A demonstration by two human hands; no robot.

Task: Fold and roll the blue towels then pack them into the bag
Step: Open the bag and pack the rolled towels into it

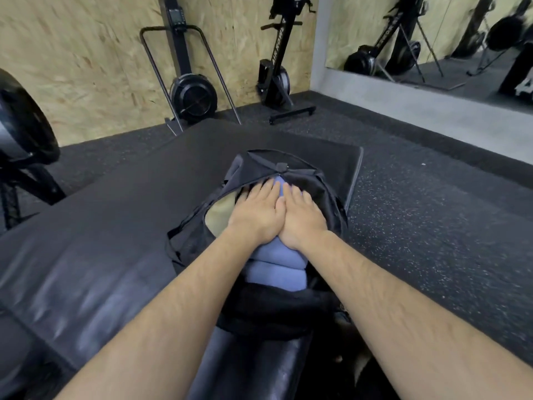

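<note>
Plywood-wall rower (275,67) reads "AIRROW"; left hand (256,215) and right hand (302,217) press blue towels (274,272).

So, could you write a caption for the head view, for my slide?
The left hand and right hand press rolled blue towels into the open black bag on a black mat.

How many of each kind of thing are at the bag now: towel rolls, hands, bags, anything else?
Blue towel rolls: 2 showing, more may be hidden under the hands
Hands: 2, left hand and right hand, both flat on the towels
Black bag: 1
Beige item inside the bag: 1
Total: 6
</note>
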